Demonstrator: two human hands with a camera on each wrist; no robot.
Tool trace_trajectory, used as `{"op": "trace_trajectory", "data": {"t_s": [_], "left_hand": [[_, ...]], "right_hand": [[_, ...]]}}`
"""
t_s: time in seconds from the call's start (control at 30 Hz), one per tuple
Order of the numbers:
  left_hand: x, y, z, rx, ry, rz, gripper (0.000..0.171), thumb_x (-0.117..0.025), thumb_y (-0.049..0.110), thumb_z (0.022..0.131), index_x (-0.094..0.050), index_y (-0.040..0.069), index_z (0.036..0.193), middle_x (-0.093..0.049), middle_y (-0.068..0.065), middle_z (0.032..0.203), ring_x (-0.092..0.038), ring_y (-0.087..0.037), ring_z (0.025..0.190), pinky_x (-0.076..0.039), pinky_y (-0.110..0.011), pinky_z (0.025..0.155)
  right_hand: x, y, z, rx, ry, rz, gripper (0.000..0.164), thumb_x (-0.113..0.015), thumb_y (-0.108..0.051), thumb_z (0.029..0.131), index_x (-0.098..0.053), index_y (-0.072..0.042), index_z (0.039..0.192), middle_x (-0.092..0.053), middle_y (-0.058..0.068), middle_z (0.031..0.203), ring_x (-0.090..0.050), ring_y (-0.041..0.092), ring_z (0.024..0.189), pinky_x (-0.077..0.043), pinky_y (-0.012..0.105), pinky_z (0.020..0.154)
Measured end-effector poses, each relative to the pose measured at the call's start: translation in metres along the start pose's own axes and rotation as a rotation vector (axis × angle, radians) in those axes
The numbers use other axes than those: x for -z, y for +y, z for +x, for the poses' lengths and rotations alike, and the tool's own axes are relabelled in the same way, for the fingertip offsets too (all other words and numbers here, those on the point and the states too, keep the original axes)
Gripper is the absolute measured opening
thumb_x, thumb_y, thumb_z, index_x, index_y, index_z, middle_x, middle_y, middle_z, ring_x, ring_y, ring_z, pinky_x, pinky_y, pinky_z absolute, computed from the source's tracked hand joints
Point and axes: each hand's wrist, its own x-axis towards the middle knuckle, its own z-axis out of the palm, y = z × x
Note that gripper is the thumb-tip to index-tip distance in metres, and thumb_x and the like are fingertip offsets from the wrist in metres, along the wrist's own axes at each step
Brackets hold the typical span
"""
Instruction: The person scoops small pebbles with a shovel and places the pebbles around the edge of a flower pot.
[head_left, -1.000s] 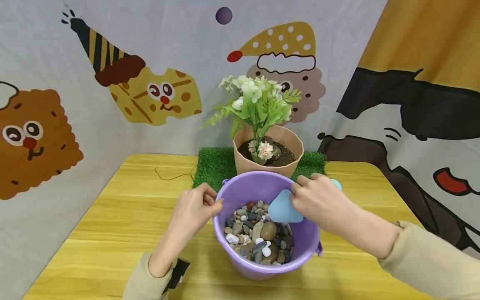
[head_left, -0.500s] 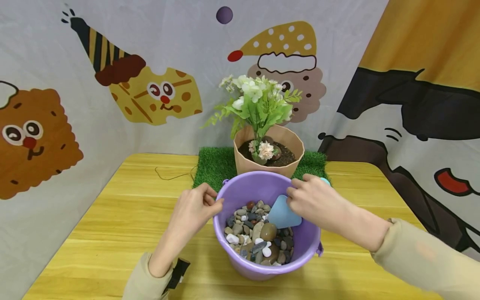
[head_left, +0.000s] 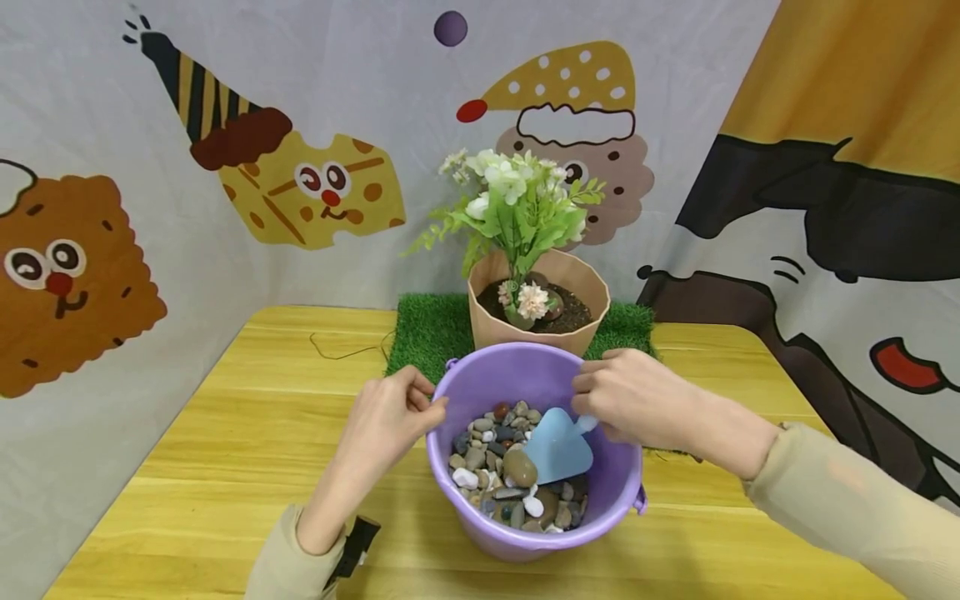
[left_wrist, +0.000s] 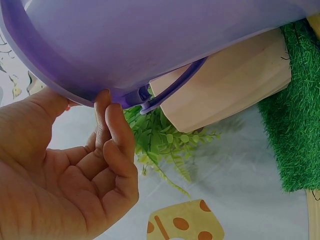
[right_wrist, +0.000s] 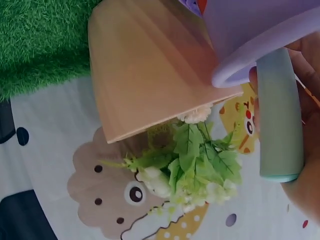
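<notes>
A purple bucket (head_left: pixel 517 540) holding mixed pebbles (head_left: pixel 476 458) stands on the table. My left hand (head_left: pixel 390 417) pinches its left rim between thumb and fingers, as the left wrist view also shows. With my right hand (head_left: pixel 630 396) I grip the handle (right_wrist: pixel 281 120) of a small blue shovel (head_left: pixel 558 450) over the bucket's right rim. The shovel's blade is down among the pebbles, on the right side of the bucket, against a large brown stone (head_left: pixel 519 468). In the head view my right hand hides most of the handle.
Right behind the bucket, a peach flowerpot (head_left: pixel 592 329) with soil and white flowers (head_left: pixel 506 179) stands on a green turf mat (head_left: pixel 427 329). A thin dark wire (head_left: pixel 345 357) lies left of the mat. Cartoon-printed cloth (head_left: pixel 337 50) hangs behind the wooden table (head_left: pixel 247 417).
The shovel blade has moved down and slightly left into the pebbles, shifting the large brown stone left. My right hand came a little left and tilted the handle. My left hand stayed put.
</notes>
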Motion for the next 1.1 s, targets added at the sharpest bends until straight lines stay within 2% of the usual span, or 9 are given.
{"op": "trace_trajectory", "data": {"t_s": [0.2,0.5,0.73,0.9,1.1], "left_hand": [[0.0,0.0,0.0,0.005,-0.006,-0.001,0.016,-0.07,0.009,0.075,-0.066,0.0,0.088,-0.07,-0.007,0.072,-0.063,-0.01,0.061,-0.051,-0.016,0.051],[0.0,0.0,0.001,0.004,-0.005,0.009,0.016,-0.07,0.009,0.075,-0.066,0.001,0.088,-0.069,-0.007,0.072,-0.062,-0.01,0.061,-0.051,-0.017,0.051],[0.0,0.0,0.001,-0.014,0.003,0.022,0.015,-0.07,0.008,0.075,-0.066,0.0,0.087,-0.069,-0.007,0.071,-0.062,-0.01,0.059,-0.05,-0.016,0.05],[-0.001,0.0,0.001,-0.023,0.004,0.025,0.015,-0.07,0.008,0.075,-0.066,0.0,0.087,-0.068,-0.007,0.071,-0.062,-0.01,0.059,-0.05,-0.015,0.05],[-0.001,-0.001,0.001,-0.025,0.004,0.018,0.015,-0.07,0.007,0.075,-0.066,0.0,0.086,-0.068,-0.007,0.071,-0.062,-0.01,0.06,-0.05,-0.015,0.05]], "right_hand": [[-0.013,-0.005,0.005,0.016,0.017,0.046,0.017,-0.065,-0.007,0.057,-0.058,-0.021,0.064,-0.053,-0.01,0.065,-0.044,0.008,0.061,-0.038,0.02,0.05],[-0.023,-0.005,0.005,-0.055,0.016,0.133,0.018,-0.067,-0.009,0.056,-0.056,-0.022,0.062,-0.05,-0.011,0.063,-0.041,0.008,0.061,-0.036,0.02,0.05],[-0.032,-0.005,0.006,-0.063,0.046,0.159,0.017,-0.07,-0.012,0.056,-0.058,-0.021,0.065,-0.051,-0.01,0.064,-0.044,0.008,0.061,-0.039,0.021,0.052],[-0.039,-0.012,0.012,-0.043,0.017,0.203,0.017,-0.071,-0.014,0.058,-0.057,-0.022,0.064,-0.051,-0.01,0.064,-0.044,0.009,0.06,-0.039,0.021,0.054],[-0.041,-0.014,0.014,-0.08,-0.003,0.266,0.018,-0.072,-0.013,0.057,-0.058,-0.024,0.063,-0.05,-0.012,0.063,-0.043,0.007,0.06,-0.037,0.019,0.054]]}}
